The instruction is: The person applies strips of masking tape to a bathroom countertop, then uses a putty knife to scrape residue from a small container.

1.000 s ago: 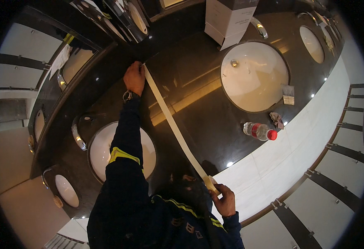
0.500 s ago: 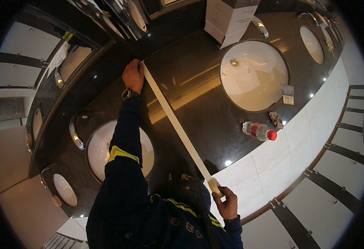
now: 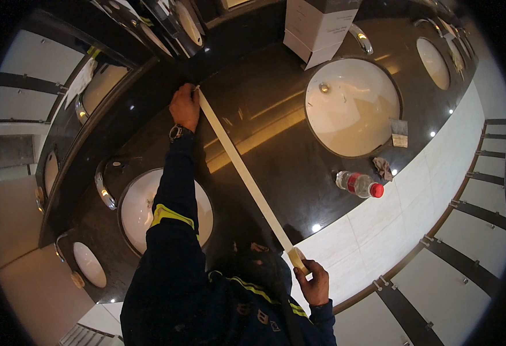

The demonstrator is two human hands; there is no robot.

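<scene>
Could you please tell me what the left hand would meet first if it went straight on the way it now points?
The left hand would probably meet the dark, upright backsplash behind the dark, glossy countertop, though the depth there is unclear.

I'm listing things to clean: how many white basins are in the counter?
4 clearly visible: leftmost basin, basin beneath the left forearm, large basin right of the tape, rightmost basin. More may be hidden beyond it.
</scene>
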